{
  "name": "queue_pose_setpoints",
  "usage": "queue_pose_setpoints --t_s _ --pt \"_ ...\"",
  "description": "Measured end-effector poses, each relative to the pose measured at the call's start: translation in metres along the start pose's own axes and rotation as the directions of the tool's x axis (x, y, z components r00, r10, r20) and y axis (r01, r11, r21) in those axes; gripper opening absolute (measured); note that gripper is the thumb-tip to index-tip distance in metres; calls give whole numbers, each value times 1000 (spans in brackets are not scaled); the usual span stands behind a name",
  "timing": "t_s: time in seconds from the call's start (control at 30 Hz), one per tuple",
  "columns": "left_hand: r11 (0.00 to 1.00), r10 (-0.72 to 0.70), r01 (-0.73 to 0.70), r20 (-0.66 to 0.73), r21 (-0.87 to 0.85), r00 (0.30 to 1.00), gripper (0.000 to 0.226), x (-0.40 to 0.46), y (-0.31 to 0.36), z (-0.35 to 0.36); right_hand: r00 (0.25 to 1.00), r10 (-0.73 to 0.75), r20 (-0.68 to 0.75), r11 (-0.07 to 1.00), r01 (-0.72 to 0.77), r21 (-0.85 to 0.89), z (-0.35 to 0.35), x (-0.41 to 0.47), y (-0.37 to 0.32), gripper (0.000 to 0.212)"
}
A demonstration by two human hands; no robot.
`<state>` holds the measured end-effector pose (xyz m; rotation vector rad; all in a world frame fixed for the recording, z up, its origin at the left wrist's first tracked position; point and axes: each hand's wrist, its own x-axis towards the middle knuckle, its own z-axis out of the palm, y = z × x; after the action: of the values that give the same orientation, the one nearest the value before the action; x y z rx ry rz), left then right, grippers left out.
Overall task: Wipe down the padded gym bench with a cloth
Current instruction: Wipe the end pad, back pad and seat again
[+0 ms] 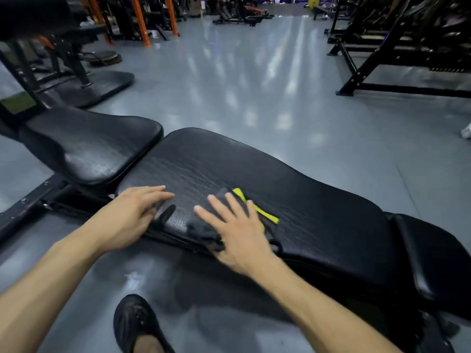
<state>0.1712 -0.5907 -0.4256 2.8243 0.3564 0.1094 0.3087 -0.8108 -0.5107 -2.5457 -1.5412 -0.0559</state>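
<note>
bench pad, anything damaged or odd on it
No tear or spill shows. The long back pad has a wrinkled, creased cover with a dull sheen near the seat pad. The grey cloth with yellow trim lies bunched under the right hand.

A long black padded gym bench [293, 179] with cracked, wrinkled vinyl runs from centre-left to the lower right of the frame, its separate seat pad raised at middle left. A dark grey cloth with a bright yellow-green edge [204, 226] lies flat on the near edge of the pad, lower centre, one corner draping over the side.
</note>
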Motion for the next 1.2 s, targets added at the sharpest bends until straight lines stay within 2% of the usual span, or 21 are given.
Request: queue_pose_setpoints --t_s 0.07,0.1,0.2,0.27,0.3,0.37,0.43,0.5,0.57,0.6,0.67,0.73,0.8,0.9,1.0,1.03,1.1,1.17,1.2 --pt "1000 15 -15 4 3 1000 54 6 -4 3 979 203 21 978 -204 52 -2 -7 58 78" --pt "1000 16 -16 12 10 1000 53 7 -8 4 942 334 21 938 -334 88 -7 -12 86 71" --pt "1000 20 -21 12 19 1000 53 11 -20 4 732 680 41 698 -663 271 -20 -29 161 71" --pt "999 17 -17 1 30 1000 54 14 -30 2 620 782 66 576 -758 306 -21 -26 186 76" --pt "999 19 -19 -6 31 1000 54 17 -35 1 600 798 63 561 -776 289 -17 -18 191 75" --pt "999 28 -28 -10 26 1000 55 25 -43 0 635 772 26 610 -753 246 -8 9 182 66" --pt "999 41 -41 -11 27 999 52 36 -50 -2 749 662 -24 734 -641 223 -6 42 149 61" --pt "999 37 -36 -28 25 999 53 49 -55 -4 896 432 -104 894 -412 174 -4 71 91 64" --pt "999 34 -33 -57 12 998 53 62 -56 -8 993 68 -93 991 -56 123 -1 90 23 73" --pt "999 46 -46 -69 7 997 50 67 -57 -9 994 -98 -44 990 102 97 -1 94 -3 78" --pt "998 61 -62 -83 -6 995 50 78 -62 -13 964 -265 -26 961 266 71 -1 105 -11 84" --pt "998 47 -50 -82 -30 996 51 88 -71 -14 975 -211 -74 969 219 112 0 119 28 82" --pt "999 14 -18 -82 -48 997 56 93 -80 -13 998 5 -55 980 6 199 1 142 81 73" --pt "999 -12 8 -87 -52 996 49 96 -93 -20 930 368 -25 891 -344 297 -8 186 133 67" --pt "997 -59 53 -128 -47 990 48 105 -105 -32 869 495 1 839 -479 258 -10 229 128 62" --pt "997 -64 58 -145 -49 987 47 109 -106 -35 879 477 -5 858 -465 217 -10 239 114 62" --pt "995 -76 62 -185 -80 980 45 121 -104 -43 943 332 -31 935 -324 147 -9 248 71 65" --pt "991 -90 66 -219 -115 972 44 136 -102 -45 996 71 -60 990 -63 123 -9 233 15 74" --pt "988 -97 67 -232 -136 968 45 143 -101 -45 994 -92 -60 989 99 107 -9 216 -11 80"
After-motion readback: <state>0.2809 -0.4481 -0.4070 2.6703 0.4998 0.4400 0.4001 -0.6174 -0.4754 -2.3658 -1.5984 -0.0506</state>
